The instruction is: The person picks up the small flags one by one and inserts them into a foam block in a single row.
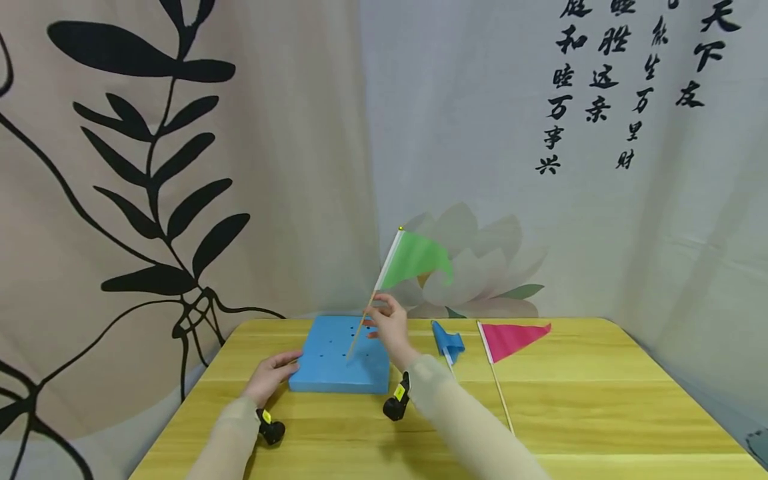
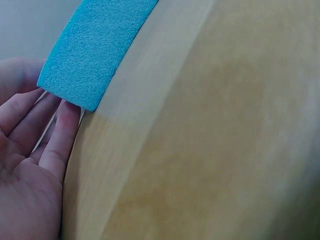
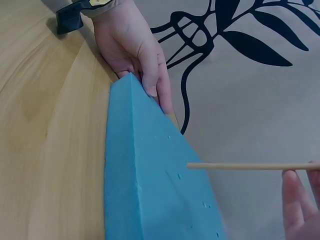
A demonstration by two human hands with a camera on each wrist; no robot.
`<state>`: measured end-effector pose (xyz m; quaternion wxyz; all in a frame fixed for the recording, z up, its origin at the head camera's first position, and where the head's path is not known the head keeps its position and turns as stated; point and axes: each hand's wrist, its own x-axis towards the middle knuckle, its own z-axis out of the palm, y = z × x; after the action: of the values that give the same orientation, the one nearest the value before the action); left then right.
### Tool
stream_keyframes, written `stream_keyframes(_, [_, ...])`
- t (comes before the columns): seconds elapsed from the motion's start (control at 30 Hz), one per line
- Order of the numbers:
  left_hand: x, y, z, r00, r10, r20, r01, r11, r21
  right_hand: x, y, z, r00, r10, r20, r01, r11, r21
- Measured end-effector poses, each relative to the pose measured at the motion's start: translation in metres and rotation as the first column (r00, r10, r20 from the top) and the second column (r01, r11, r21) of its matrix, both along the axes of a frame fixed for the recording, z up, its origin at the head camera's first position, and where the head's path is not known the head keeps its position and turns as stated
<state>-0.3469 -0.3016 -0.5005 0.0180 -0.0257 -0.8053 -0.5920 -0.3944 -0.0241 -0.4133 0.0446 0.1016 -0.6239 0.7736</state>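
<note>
While pinched by its thin wooden stick in the fingertips of the right hand, a green flag leans over a blue foam block, stick tip down at one of the small holes in the block's top, pennant up and beyond the hand. Seen from the right wrist, the stick crossing level above the foam block, held near the frame's right edge by fingertips, its end just over the dotted blue surface. Left hand laid flat against the block's near left corner, fingers straight and relaxed, gripping nothing; in the left wrist view, fingers touching the corner of the block on the yellow wooden counter. Same left hand visible from the right wrist, resting along the block's far edge.

Just right of the right hand, flat on the counter: a crumpled blue flag, and beside it a pink flag with its long stick running toward the near edge. Both well apart from the left hand. Behind the counter, a hanging backdrop with black leaf print, a pale lotus and black calligraphy.
</note>
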Motion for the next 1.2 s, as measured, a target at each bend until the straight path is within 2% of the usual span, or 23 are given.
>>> stream_keyframes(0.37, [0.002,0.001,0.002,1.0,0.016,0.005,-0.016,1.0,0.004,-0.001,-0.026,0.0,1.0,-0.024,-0.015,0.023,0.999,-0.038])
stream_keyframes(0.5, [0.004,0.006,0.004,1.0,0.008,0.012,-0.009,1.0,0.008,-0.005,-0.032,-0.006,0.999,-0.037,-0.021,0.037,0.999,-0.031])
stream_keyframes(0.77, [0.006,0.003,0.009,1.0,0.017,-0.004,-0.017,1.0,0.006,-0.011,-0.049,-0.009,1.0,-0.009,0.001,0.009,0.999,-0.049])
stream_keyframes(1.2, [0.004,0.003,0.004,1.0,0.001,-0.01,-0.001,1.0,0.007,-0.01,-0.065,-0.01,1.0,-0.029,0.011,0.029,0.999,-0.038])
